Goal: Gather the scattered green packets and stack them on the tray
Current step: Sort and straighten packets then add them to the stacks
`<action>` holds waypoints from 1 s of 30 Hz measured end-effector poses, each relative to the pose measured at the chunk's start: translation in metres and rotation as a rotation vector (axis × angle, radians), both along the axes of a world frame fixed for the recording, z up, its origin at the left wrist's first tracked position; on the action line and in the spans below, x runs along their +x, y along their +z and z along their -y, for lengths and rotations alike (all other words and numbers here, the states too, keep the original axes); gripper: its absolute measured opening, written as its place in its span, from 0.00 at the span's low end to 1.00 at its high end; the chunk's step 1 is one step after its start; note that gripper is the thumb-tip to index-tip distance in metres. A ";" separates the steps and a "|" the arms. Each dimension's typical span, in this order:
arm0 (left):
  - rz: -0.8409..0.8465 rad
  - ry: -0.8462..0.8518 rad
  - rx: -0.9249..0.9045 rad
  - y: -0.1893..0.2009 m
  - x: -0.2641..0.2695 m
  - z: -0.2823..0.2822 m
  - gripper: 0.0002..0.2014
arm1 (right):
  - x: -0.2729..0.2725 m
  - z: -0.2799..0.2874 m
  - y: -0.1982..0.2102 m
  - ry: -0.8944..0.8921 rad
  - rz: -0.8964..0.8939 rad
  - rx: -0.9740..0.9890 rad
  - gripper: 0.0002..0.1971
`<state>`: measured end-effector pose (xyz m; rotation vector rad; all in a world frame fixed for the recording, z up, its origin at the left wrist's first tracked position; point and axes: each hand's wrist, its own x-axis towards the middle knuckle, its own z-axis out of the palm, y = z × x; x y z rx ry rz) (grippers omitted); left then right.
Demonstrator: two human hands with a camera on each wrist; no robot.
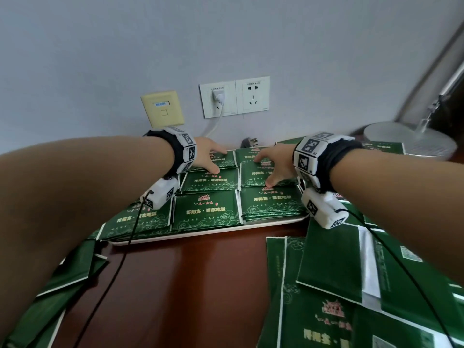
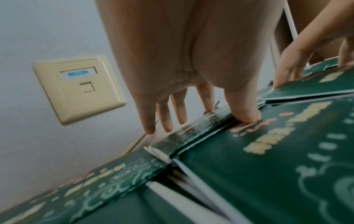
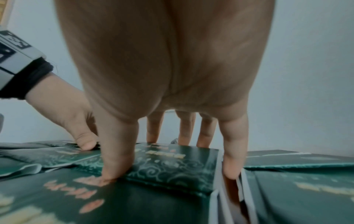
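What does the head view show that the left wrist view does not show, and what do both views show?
Only the head view shows the white tray edge, the brown table, loose green packets lying off the tray at the near right, two white power sockets and both wristbands. Only the left wrist view shows the left thumb pressing at a packet's edge, with the fingers extended past it, and the word BELDEN on the beige wall plate. Both show the left hand, the right hand and the stacked packets.

bare brown table [image 1: 190, 285] open between loose packets [image 1: 331, 259] at both sides, wall [image 1: 226, 46] close behind tray [image 1: 200, 234]
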<state>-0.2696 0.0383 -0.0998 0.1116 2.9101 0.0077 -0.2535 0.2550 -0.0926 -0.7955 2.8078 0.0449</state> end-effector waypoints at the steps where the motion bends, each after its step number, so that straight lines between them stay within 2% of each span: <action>1: 0.000 -0.005 -0.001 0.001 0.001 0.000 0.33 | 0.001 0.000 -0.001 0.002 -0.009 0.006 0.35; 8: -0.043 -0.042 -0.012 0.015 0.014 -0.008 0.29 | 0.010 0.001 0.004 -0.014 -0.051 -0.015 0.33; 15: -0.042 -0.077 -0.118 0.038 0.060 -0.002 0.31 | 0.045 0.015 0.027 0.039 -0.085 0.017 0.33; 24: -0.041 0.005 -0.199 0.060 0.175 0.040 0.29 | 0.146 0.070 0.044 0.235 -0.093 0.119 0.34; 30: 0.018 0.135 -0.171 0.037 0.272 0.086 0.28 | 0.215 0.125 0.028 0.441 -0.037 0.178 0.33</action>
